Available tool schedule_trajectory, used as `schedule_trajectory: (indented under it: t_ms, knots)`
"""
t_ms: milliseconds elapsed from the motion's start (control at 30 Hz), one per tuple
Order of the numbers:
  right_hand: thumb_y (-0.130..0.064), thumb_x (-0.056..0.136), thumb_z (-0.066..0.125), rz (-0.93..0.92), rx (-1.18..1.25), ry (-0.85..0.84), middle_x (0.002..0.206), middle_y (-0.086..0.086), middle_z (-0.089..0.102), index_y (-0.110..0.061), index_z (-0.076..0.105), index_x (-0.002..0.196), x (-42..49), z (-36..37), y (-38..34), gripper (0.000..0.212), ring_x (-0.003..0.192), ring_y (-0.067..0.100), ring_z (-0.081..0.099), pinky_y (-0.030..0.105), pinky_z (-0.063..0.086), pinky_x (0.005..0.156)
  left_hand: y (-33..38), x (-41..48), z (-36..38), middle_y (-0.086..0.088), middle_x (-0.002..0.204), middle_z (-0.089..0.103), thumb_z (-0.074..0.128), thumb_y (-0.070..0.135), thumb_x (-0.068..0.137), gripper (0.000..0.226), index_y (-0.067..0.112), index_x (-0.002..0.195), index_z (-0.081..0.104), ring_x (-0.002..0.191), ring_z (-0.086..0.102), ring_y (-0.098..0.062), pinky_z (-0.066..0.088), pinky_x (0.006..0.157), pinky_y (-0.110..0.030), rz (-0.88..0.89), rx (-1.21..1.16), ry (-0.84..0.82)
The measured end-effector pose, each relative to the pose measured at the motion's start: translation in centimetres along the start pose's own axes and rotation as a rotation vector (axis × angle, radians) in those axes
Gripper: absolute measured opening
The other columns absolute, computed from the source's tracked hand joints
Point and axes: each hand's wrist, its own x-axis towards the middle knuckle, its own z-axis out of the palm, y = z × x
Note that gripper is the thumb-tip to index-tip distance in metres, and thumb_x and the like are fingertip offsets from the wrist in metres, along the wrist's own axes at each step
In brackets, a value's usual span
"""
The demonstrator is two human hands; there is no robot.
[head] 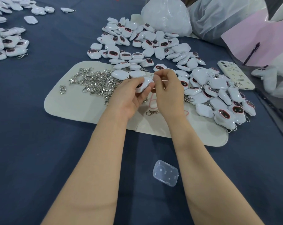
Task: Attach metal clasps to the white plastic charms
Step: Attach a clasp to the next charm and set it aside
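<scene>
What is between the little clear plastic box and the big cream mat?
Nothing but bare dark blue tablecloth lies between the small clear plastic box and the cream mat, seen in the head view.

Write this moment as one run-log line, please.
step: clasp attaching | left hand: holds white charm | right hand: pinches ring at charm's top | clasp pile: on mat

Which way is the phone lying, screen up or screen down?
Screen down. The phone lies flat beside the pile of charms with its decorated case back facing up; no screen shows.
</scene>
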Motion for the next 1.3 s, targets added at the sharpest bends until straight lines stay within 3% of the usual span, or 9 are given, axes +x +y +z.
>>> schedule_trajectory:
  t_ms: [100, 300, 567, 700, 767, 833, 933, 1067, 1300]
  knots:
    - [-0.009, 0.094, 0.054, 0.023, -0.015, -0.001, 0.086, -0.004, 0.062, -0.017, 0.056, 0.093, -0.1, 0.2, 0.0, 0.009, 0.082, 0.018, 0.064, 0.026, 0.052, 0.077, -0.3, 0.2, 0.1, -0.013, 0.082, 0.062, 0.050, 0.001, 0.095, 0.004, 0.000, 0.092, 0.053, 0.056, 0.067, -0.013, 0.052, 0.050, -0.016, 0.056, 0.039, 0.026]
    - [-0.003, 0.091, 0.055, -0.027, -0.077, -0.049, 0.092, -0.004, 0.062, -0.011, 0.063, 0.100, -0.1, 0.1, 0.2, 0.015, 0.080, -0.002, 0.056, 0.005, 0.042, 0.075, -0.7, 0.5, 0.2, -0.012, 0.088, 0.056, 0.045, 0.003, 0.097, 0.007, 0.002, 0.103, 0.048, 0.065, 0.059, -0.014, 0.053, 0.055, -0.018, 0.131, 0.112, 0.058]
    - [0.002, 0.089, 0.052, -0.254, -0.279, -0.015, 0.085, 0.002, 0.061, -0.001, 0.065, 0.094, -0.2, -0.1, 0.2, 0.014, 0.078, 0.011, 0.051, 0.004, 0.034, 0.069, -0.7, 0.5, 0.2, -0.010, 0.081, 0.053, 0.046, 0.001, 0.095, 0.005, 0.006, 0.094, 0.047, 0.055, 0.054, -0.011, 0.047, 0.047, -0.018, 0.145, 0.234, 0.062]
    - [0.004, 0.087, 0.051, -0.271, -0.349, -0.084, 0.086, 0.008, 0.063, 0.000, 0.064, 0.090, 0.1, -0.3, 0.3, 0.014, 0.079, 0.013, 0.049, 0.014, 0.032, 0.068, -0.9, 0.7, 0.0, -0.005, 0.072, 0.056, 0.050, 0.001, 0.089, 0.018, 0.002, 0.107, 0.047, 0.041, 0.054, -0.005, 0.047, 0.046, -0.019, 0.246, 0.510, 0.130]
    - [0.003, 0.087, 0.051, -0.233, -0.341, -0.119, 0.085, 0.003, 0.061, -0.001, 0.064, 0.090, 0.1, -0.3, 0.5, 0.014, 0.078, 0.012, 0.049, 0.009, 0.033, 0.067, -1.0, 0.8, -0.1, -0.003, 0.076, 0.057, 0.051, 0.003, 0.088, 0.017, 0.007, 0.103, 0.045, 0.039, 0.055, -0.004, 0.048, 0.045, -0.019, 0.315, 0.639, 0.157]
    - [0.000, 0.089, 0.051, -0.145, -0.279, -0.113, 0.086, -0.003, 0.059, -0.006, 0.063, 0.094, 0.0, -0.1, 0.6, 0.014, 0.077, 0.008, 0.050, 0.004, 0.035, 0.070, -1.2, 0.9, -0.2, -0.002, 0.084, 0.058, 0.050, 0.007, 0.091, 0.014, 0.012, 0.103, 0.045, 0.052, 0.064, -0.008, 0.054, 0.054, -0.025, 0.348, 0.688, 0.162]
    - [-0.005, 0.091, 0.053, 0.019, -0.095, -0.092, 0.091, -0.006, 0.060, -0.010, 0.060, 0.106, 0.0, 0.2, 0.5, 0.017, 0.077, -0.001, 0.054, 0.004, 0.039, 0.073, -1.5, 1.0, -0.3, -0.007, 0.101, 0.057, 0.051, 0.009, 0.092, 0.013, 0.015, 0.103, 0.046, 0.082, 0.069, -0.021, 0.058, 0.075, -0.036, 0.328, 0.598, 0.192]
    - [-0.009, 0.092, 0.056, 0.146, -0.013, -0.173, 0.089, -0.003, 0.064, -0.012, 0.061, 0.097, 0.4, -0.1, 0.6, 0.008, 0.083, 0.007, 0.061, 0.021, 0.049, 0.078, -1.5, 1.0, -0.1, -0.004, 0.089, 0.056, 0.048, 0.006, 0.095, 0.012, 0.010, 0.105, 0.044, 0.049, 0.061, 0.000, 0.052, 0.054, -0.015, 0.339, 0.410, 0.175]
    - [-0.007, 0.093, 0.053, 0.131, 0.023, -0.186, 0.087, -0.004, 0.064, -0.012, 0.061, 0.099, 0.5, -0.4, 0.7, 0.011, 0.072, 0.006, 0.060, 0.020, 0.051, 0.064, -1.6, 1.1, 0.2, -0.007, 0.087, 0.060, 0.048, 0.006, 0.095, 0.011, 0.010, 0.105, 0.046, 0.051, 0.062, -0.002, 0.051, 0.055, -0.017, 0.305, 0.338, 0.124]
